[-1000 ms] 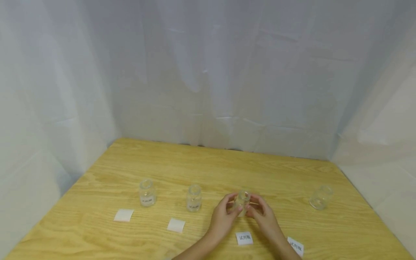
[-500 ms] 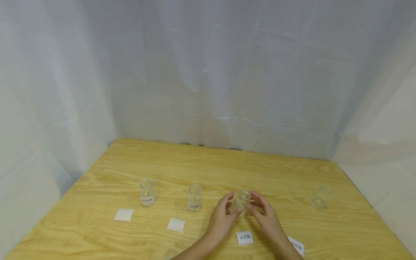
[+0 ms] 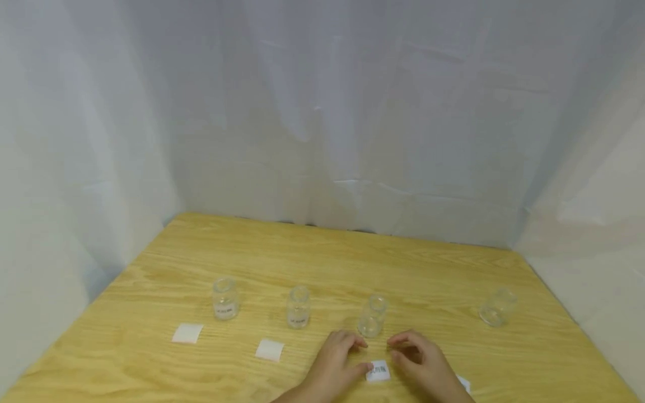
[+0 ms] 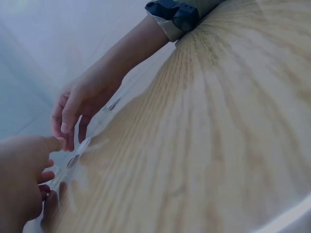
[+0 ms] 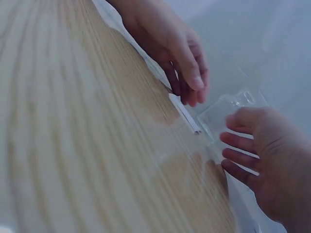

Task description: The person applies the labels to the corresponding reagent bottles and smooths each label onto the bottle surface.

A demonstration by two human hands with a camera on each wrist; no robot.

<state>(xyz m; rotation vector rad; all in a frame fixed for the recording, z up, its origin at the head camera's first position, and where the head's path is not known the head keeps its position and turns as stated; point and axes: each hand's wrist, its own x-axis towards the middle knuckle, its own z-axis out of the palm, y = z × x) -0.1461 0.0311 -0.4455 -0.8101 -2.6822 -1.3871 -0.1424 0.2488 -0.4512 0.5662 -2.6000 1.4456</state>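
A clear glass bottle [image 3: 372,318] stands upright, apart from both hands. Nearer the viewer lies a white paper label [image 3: 379,370] with dark printed characters. My left hand [image 3: 333,362] is left of this label, its thumb tip overlapping the label's left edge in the head view; whether it touches I cannot tell. On the label's other side is my right hand [image 3: 422,362], its fingers loosely bent and nothing held. Both hands also show in the left wrist view, as does the label's thin edge [image 4: 85,145]. From the right wrist, the label [image 5: 184,114] looks slightly raised or bent off the tabletop.
Two upright glass bottles [image 3: 225,298] [image 3: 298,307] with labels on them stand to the left. Pale paper squares [image 3: 187,333] [image 3: 269,350] lie before them. Another glass bottle [image 3: 498,307] is at the far right. A partly hidden label [image 3: 464,384] lies beside the right wrist. White sheeting [image 3: 322,112] surrounds the wooden table [image 3: 252,252].
Both hands have let go of the bottle and drawn back toward the viewer, to either side of the printed label. The bottle now stands alone.
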